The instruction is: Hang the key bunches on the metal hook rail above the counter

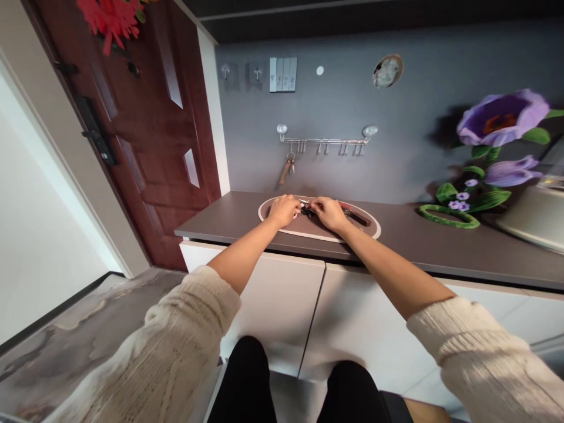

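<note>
Both my hands reach out over an oval brown tray [370, 230] with a pale rim on the grey cabinet top. My left hand [284, 210] is curled, its fingers pinching a small bunch of keys [305, 207] that lies between the two hands. My right hand [329, 212] is also closed on the same bunch from the right side. A brown and red strap or fob [356, 218] trails from the keys to the right across the tray. On the wall above, a metal hook rail [324, 141] carries another key with a brown fob [286, 168].
The grey counter [229, 217] tops white cabinet doors [273, 305]. A dark red door [145, 117] stands at the left. Purple fabric flowers [497, 141] and a silver box [533, 220] sit at the right. A switch panel [282, 74] is on the wall.
</note>
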A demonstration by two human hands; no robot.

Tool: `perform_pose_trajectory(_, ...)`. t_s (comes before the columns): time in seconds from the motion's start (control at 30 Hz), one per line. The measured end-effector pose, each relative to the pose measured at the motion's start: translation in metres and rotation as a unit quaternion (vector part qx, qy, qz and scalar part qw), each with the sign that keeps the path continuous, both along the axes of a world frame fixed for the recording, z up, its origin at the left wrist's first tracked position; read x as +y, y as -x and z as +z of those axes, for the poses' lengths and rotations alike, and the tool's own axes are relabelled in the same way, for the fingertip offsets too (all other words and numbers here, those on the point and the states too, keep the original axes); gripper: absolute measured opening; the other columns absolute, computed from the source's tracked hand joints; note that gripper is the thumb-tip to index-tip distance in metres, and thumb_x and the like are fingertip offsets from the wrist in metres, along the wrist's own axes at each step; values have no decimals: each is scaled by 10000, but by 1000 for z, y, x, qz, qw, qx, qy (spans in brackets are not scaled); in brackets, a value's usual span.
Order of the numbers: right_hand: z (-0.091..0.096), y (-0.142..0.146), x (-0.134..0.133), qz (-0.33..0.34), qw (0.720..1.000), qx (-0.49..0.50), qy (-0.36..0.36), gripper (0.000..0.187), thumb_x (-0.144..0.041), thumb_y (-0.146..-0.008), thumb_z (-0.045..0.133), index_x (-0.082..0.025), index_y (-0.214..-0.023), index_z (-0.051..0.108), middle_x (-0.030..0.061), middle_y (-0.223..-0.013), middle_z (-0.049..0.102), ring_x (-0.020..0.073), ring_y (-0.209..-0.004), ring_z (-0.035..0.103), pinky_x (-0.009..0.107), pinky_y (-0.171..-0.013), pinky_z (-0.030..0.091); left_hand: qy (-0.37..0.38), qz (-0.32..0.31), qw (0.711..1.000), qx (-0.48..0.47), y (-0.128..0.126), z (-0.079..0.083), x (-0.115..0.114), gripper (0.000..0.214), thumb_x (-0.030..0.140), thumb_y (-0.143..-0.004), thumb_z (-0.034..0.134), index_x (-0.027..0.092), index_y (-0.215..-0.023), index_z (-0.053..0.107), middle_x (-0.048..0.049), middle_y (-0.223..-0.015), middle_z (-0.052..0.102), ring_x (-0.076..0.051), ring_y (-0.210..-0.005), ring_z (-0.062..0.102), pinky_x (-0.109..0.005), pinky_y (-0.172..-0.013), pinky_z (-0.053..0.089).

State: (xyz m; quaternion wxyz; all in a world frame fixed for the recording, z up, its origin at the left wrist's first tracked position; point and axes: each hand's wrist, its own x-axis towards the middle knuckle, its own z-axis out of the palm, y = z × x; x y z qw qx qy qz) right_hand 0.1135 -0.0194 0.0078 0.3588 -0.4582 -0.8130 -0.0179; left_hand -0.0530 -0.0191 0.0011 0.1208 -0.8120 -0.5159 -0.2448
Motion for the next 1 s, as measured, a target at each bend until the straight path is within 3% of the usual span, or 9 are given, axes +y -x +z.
perform_pose_trajectory(0.47, -3, 2, 6, -15, 1000, -20, 0, 192, -203, -792, 471, -163, -843, 651, 57, -853, 660, 151, -769, 559, 234, -727, 381, 43, -4, 999, -11, -1, -1, 6, 147, 205, -780, 483, 217, -779, 630, -30, -946, 584, -187, -905, 472, -306, -778, 341)
perform_pose_trajectory(0.67, -2, 2, 5, -8, 1000, -19, 3, 193, -199, -793, 470, -162, -848, 651, 61, -854, 658, 155, -771, 560, 239, -732, 381, 21, -8, 1000, 3, -1, -1, 2, 171, 220, -818, 431, 195, -799, 598, -49, -967, 562, -200, -938, 458, -321, -793, 337)
perform_pose_trajectory(1.0, -5, 2, 7, 62, 998, -28, -14, 211, -166, -723, 537, -175, -907, 639, 46, -894, 642, 158, -803, 553, 255, -768, 394, -9, -46, 999, -19, -1, 2, -4, 221, 240, -866, 362, 185, -843, 575, -52, -963, 550, -177, -934, 452, -298, -820, 336)
